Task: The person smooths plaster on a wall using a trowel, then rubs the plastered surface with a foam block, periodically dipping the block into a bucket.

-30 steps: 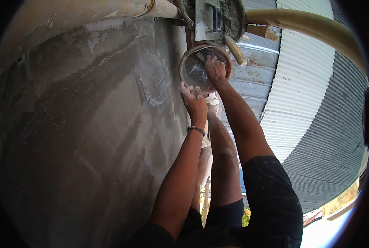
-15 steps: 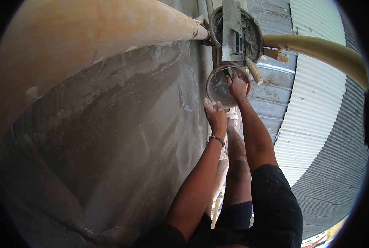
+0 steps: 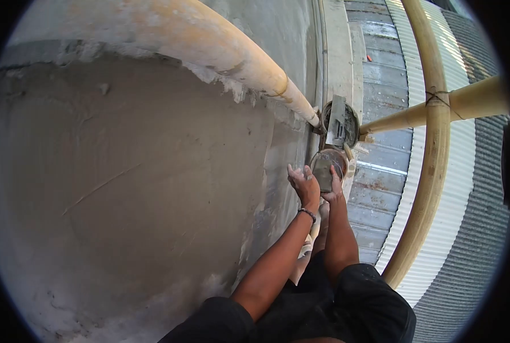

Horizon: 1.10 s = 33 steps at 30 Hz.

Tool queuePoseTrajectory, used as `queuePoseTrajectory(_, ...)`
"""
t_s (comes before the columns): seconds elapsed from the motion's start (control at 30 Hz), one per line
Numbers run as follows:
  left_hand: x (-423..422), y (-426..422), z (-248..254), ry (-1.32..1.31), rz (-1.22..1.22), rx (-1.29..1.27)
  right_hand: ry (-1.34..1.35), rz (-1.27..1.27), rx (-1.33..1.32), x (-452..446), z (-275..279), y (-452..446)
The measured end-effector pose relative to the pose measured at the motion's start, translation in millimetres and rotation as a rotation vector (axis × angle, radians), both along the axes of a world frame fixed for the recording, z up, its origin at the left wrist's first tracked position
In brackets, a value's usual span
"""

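Note:
My right hand (image 3: 335, 186) grips a flat grey rectangular piece (image 3: 323, 174), wet-looking, its kind not clear, over a round bucket (image 3: 342, 162). Its thumb lies on the top face; the other fingers are mostly hidden beneath. Close on the left, my left hand (image 3: 306, 187) has its whitish fingers spread and holds nothing visible; whether it touches the piece I cannot tell. Just beyond the bucket stands a second container (image 3: 353, 123) of grey mortar, with a plastering trowel (image 3: 336, 121) lying across its rim. A tool's wooden handle (image 3: 348, 151) sticks out between the two.
A grey plastered wall (image 3: 169, 166) fills the left side. A thick pole (image 3: 232, 54) slants across it. On the right, bamboo poles (image 3: 436, 114) cross, tied together, above corrugated roofing (image 3: 375, 188). Boards (image 3: 340, 51) run along the wall beyond the containers.
My right hand has come up from inside the bucket, and the grey piece now shows in it. My left hand has opened its fingers. The view has shifted, with more wall and bamboo showing.

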<state>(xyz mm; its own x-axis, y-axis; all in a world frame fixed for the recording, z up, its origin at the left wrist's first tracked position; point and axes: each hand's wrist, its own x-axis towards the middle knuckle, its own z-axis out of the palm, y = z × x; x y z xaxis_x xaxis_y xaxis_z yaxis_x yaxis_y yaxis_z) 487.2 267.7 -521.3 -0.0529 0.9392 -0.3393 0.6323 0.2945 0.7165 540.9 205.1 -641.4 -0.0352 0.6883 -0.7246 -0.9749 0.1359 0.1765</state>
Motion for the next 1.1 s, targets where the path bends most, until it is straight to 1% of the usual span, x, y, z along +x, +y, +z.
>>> queuePoseTrajectory(0.07,-9,-11,61,-0.216,-0.051,0.053,-0.062,-0.027,0.065,-4,37,7)
queuePoseTrajectory(0.13,-28,-37,130,-0.254,-0.094,0.08,-0.114,-0.06,0.111,-11,75,-1)
queuePoseTrajectory(0.2,-65,-71,190,-0.322,-0.323,0.199,-0.178,-0.01,0.232,-19,127,3)
queuePoseTrajectory(0.23,-85,-88,226,-0.335,-0.312,0.211,-0.197,-0.002,0.145,-24,166,3)
queuePoseTrajectory(0.27,-107,-105,264,-0.297,-0.415,0.321,-0.206,0.009,0.153,-29,175,-7)
queuePoseTrajectory(0.33,-159,-138,325,-0.207,-0.589,0.548,-0.116,-0.084,0.392,-32,188,-5)
queuePoseTrajectory(0.37,-186,-150,350,-0.16,-0.652,0.698,-0.189,-0.108,0.286,-39,222,-5)
queuePoseTrajectory(0.4,-212,-166,389,-0.032,-0.799,0.882,-0.116,-0.158,0.467,-44,241,-6)
queuePoseTrajectory(0.43,-247,-182,390,-0.01,-0.766,1.027,0.078,-0.224,0.501,-47,281,-10)
queuePoseTrajectory(0.47,-279,-196,391,-0.071,-0.721,1.17,0.08,-0.184,0.56,-47,301,-12)
queuePoseTrajectory(0.5,-313,-207,394,-0.054,-0.735,1.255,0.064,-0.134,0.533,-43,307,-9)
queuePoseTrajectory(0.53,-329,-191,414,-0.033,-0.716,1.388,-0.083,-0.017,0.504,-39,321,-10)
queuePoseTrajectory(0.57,-346,-184,430,0.061,-0.659,1.515,-0.126,0.032,0.506,-38,352,-10)
queuePoseTrajectory(0.6,-362,-185,444,0.146,-0.592,1.611,-0.236,0.057,0.487,-40,396,-16)
queuePoseTrajectory(0.67,-393,-198,460,0.304,-0.449,1.726,-0.479,0.066,0.458,-39,451,-4)
queuePoseTrajectory(0.73,-428,-229,470,0.459,-0.296,1.775,-0.771,-0.018,0.628,-47,527,7)
queuePoseTrajectory(0.8,-454,-258,472,0.609,-0.145,1.777,-0.997,-0.116,0.606,-61,623,14)
queuePoseTrajectory(0.83,-464,-271,472,0.677,-0.08,1.768,-1.161,-0.194,0.645,-70,670,15)
queuePoseTrajectory(0.87,-472,-281,473,0.745,-0.018,1.758,-1.306,-0.336,0.662,-80,712,22)
queuePoseTrajectory(0.9,-480,-288,475,0.815,0.041,1.742,-1.555,-0.346,0.8,-90,762,15)
queuePoseTrajectory(0.93,-482,-298,479,0.885,0.098,1.722,-1.895,-0.457,0.699,-90,798,26)
queuePoseTrajectory(0.97,-485,-301,480,0.884,0.099,1.716,-2.084,-0.572,0.652,-111,847,9)
queuePoseTrajectory(1.0,-486,-303,483,0.948,0.108,1.752,-2.205,-0.731,0.701,-124,880,9)
queuePoseTrajectory(1.07,-486,-302,491,1.083,0.128,1.822,-2.285,-0.757,0.773,-157,938,-6)
queuePoseTrajectory(1.1,-486,-301,494,1.154,0.137,1.855,-2.363,-0.807,0.728,-173,961,-13)
